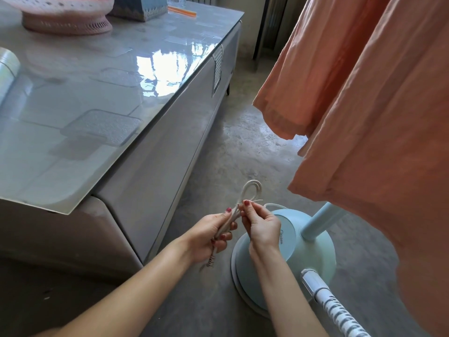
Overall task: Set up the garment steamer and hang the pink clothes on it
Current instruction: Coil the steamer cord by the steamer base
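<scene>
Left hand (211,235) curled round the folded white power cord (239,210), bundle's long axis running 7 to 1 o'clock, loop end up. Right hand (261,226) at 3 o'clock of it, touching, fingertips pinching a thin wire tie (257,201) at the bundle's neck. Likely untying the cord. Pale blue steamer base (298,242), smooth domed plastic, sits just right of the hands. Pink garment (364,113), soft and creased, already hangs at 2 o'clock. Ribbed hose (340,312) at 5 o'clock.

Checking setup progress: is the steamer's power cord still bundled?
Yes, the left hand grips the folded power cord while the right hand pinches its tie.
</scene>
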